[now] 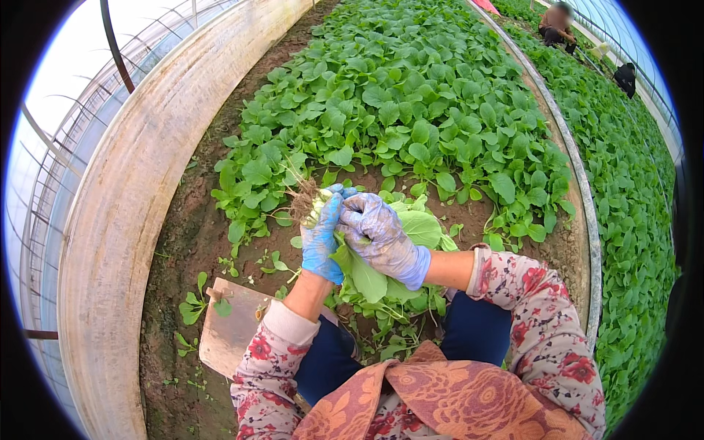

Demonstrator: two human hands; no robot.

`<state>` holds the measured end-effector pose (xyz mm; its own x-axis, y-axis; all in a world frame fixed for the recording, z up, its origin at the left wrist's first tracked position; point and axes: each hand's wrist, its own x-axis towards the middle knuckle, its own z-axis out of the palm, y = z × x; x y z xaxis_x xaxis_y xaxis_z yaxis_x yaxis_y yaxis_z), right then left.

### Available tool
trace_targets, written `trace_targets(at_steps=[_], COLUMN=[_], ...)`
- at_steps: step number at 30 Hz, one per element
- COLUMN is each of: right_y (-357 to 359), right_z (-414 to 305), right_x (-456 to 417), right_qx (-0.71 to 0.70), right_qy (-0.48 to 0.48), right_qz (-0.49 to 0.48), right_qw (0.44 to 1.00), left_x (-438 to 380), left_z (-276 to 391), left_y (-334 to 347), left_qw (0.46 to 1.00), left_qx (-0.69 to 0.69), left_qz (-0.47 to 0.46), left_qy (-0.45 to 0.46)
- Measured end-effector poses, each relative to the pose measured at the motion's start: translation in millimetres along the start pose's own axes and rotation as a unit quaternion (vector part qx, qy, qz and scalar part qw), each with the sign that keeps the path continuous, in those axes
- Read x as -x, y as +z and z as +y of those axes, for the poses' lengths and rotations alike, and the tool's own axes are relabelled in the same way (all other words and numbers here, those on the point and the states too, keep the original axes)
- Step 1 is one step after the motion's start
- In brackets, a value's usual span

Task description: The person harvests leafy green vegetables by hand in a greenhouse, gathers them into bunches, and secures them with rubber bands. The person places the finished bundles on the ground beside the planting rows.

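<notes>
My left hand (323, 236), in a blue glove, is closed around a bunch of leafy green seedlings (367, 278) near their pale stems. The bunch's brown, soil-dusted roots (303, 201) stick out to the left of that hand. My right hand (379, 236), in a soiled pale violet glove, lies against the bunch just right of my left hand, its fingers curled. Whether those fingers grip a leaf or stem is hidden. Broad leaves spread out below and to the right of both hands. More loose greens (399, 308) lie on the ground between my knees.
A flat, worn board (234, 319) rests on the soil at lower left. Dense leafy plants (407, 99) grow ahead, with a curved pale edging (583, 181) on their right. A plastic-covered greenhouse side (132, 159) runs along the left. A person (556, 27) crouches far off at upper right.
</notes>
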<state>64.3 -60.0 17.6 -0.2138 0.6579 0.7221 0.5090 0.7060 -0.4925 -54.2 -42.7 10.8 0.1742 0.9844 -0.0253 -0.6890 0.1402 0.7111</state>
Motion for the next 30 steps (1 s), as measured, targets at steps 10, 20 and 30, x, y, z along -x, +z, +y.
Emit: trace_targets(at_steps=[10,20,30], right_y=[-1.0,0.6,-3.8], right_z=[3.8,19.9,40.7], right_x=[-0.4,11.0,2.2], right_qx=[-0.103,-0.019,-0.085], right_qy=[0.004,0.088,0.113], right_qz=[-0.041,-0.240,-0.405], right_qw=[0.994,0.967,0.903], left_x=[-3.1,0.4,1.2], left_z=[10.5,6.7,9.4], left_y=[-8.6,-9.7,-18.4], left_qw=[0.999,0.984,0.960], left_qx=[0.014,-0.115,-0.253], left_qz=[0.037,0.050,0.039], left_qy=[0.000,0.127,0.113])
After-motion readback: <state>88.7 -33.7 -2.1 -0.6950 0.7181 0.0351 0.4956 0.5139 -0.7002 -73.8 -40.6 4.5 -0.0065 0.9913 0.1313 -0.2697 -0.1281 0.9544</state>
